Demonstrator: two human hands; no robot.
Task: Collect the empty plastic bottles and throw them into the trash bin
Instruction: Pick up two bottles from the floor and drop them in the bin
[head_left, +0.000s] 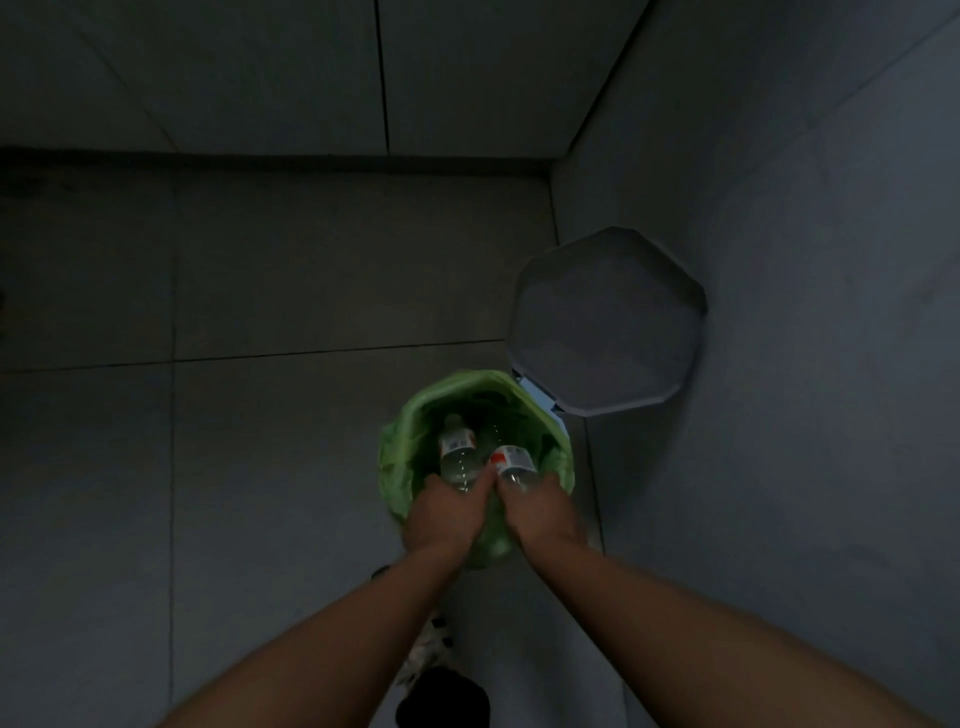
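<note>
I have both hands over the mouth of the trash bin (563, 431), which stands in a dim corner on the tiled floor (260, 467), its grey lid (608, 322) swung open against the wall. A green bag (395, 447) lines the bin. My left hand (444, 517) has its fingers (480, 480) wrapped around the base of one clear plastic bottle (458, 457), neck pointing down into the bin. My right hand (543, 512) grips a second bottle (514, 462), the one with a red and white label, the same way. Both bottles are already past the rim and inside the liner.

I judge this to be the release point, so the risks are small but real. The two bottles sit almost touching, and if I let both go at once they could knock each other and one might bounce off the rim onto the floor. The liner is bunched loosely on the near side; a wrist brushing it could drag it down inside. The light is poor, so I cannot tell how full the bin is.
</note>
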